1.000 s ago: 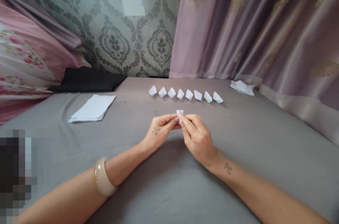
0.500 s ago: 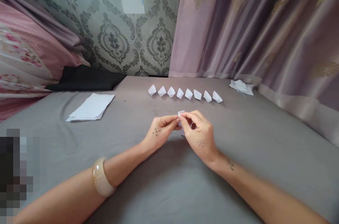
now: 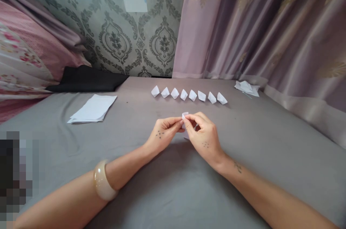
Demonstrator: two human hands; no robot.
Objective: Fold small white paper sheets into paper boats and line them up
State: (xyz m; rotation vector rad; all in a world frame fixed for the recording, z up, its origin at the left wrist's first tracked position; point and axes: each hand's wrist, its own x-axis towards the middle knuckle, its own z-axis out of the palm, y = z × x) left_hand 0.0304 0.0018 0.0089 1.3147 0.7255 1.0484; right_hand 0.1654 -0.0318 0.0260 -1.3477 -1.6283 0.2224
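damask-patterned wall, mauve curtain at right, pink floral fabric at left, black cloth beside it

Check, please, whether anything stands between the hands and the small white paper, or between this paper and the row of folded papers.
Nothing visible does: the left hand and right hand both pinch the small white paper directly, and between it and the row of folded papers only grey cloth shows.

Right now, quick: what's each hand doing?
Left hand: closed, pinching the small white paper.
Right hand: closed, pinching the same paper.
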